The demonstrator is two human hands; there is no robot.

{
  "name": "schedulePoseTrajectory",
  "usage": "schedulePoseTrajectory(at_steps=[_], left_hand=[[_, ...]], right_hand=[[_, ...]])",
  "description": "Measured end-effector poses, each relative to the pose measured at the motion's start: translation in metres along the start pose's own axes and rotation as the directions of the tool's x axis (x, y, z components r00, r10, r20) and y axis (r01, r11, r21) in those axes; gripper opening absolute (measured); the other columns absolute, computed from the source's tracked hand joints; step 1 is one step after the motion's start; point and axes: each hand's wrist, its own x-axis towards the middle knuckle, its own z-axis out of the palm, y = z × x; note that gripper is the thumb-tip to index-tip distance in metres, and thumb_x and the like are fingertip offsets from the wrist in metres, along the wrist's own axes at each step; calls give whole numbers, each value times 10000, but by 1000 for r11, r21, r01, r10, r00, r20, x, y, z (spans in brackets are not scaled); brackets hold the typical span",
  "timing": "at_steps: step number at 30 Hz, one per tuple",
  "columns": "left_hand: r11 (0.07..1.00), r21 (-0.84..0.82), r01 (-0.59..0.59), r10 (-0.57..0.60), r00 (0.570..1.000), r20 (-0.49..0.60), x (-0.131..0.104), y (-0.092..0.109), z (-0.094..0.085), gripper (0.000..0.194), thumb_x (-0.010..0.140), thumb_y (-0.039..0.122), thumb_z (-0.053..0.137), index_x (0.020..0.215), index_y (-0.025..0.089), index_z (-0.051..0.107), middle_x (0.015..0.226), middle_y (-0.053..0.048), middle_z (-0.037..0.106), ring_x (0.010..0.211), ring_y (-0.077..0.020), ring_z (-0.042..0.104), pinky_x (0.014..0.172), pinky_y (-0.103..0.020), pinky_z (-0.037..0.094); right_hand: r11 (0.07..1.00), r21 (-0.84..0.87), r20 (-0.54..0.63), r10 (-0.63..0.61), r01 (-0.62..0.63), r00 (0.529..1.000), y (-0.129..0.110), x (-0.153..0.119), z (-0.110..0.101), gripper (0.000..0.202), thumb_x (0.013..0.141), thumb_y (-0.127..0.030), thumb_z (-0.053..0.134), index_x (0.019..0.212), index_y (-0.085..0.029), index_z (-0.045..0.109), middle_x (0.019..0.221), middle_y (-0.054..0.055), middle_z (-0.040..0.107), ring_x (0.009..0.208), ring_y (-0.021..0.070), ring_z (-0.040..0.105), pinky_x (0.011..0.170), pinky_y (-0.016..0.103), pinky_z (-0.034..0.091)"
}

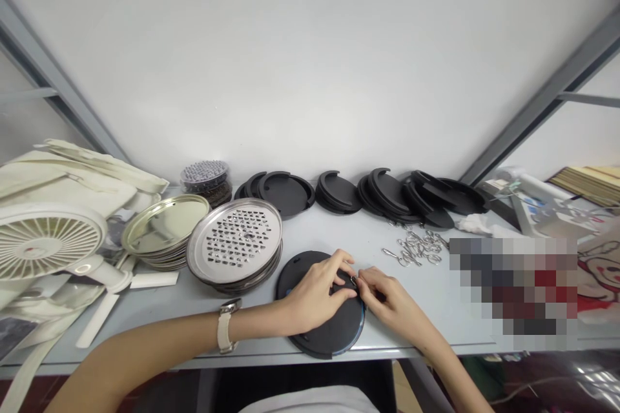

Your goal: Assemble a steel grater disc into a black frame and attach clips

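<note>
A black round case (314, 335) lies flat at the front edge of the table, with a blue line along part of its rim. My left hand (317, 290) bends over its top, thumb and fingers curled at the right edge of the case and holding it there. Between the fingertips of both hands is a small metal clip (353, 281), partly hidden. My right hand (387, 300) pinches at this clip from the right side. Farther back on the right lies a loose pile of metal clips (419, 246).
Stacks of black round cases (339, 192) line the wall. On the left stand stacked perforated metal discs (237, 242), plain metal discs (165, 226), a spiked disc stack (206, 174) and a white fan (43, 245). Wooden boards (591, 184) lie at the far right.
</note>
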Motion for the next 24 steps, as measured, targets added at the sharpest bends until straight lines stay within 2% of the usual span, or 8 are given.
schedulePoseTrajectory(at_steps=[18,24], left_hand=[[1000,-5,0,0,1000,0,1,3,-1,341,823,139,595,1115,250,456,1090,-6,668,891,-157,623,809,-257,470],[1000,10,8,-8,1000,-10,0,2,-2,425,805,162,623,1166,267,425,1141,4,640,867,-150,615,801,-270,467]], right_hand=[[997,59,-15,41,-40,999,6,-1,3,304,938,-282,377,645,-209,343,633,-42,385,592,129,410,561,249,315],[996,78,-49,40,-36,998,-1,0,0,316,968,-315,350,674,-206,388,632,-36,424,590,134,426,557,246,323]])
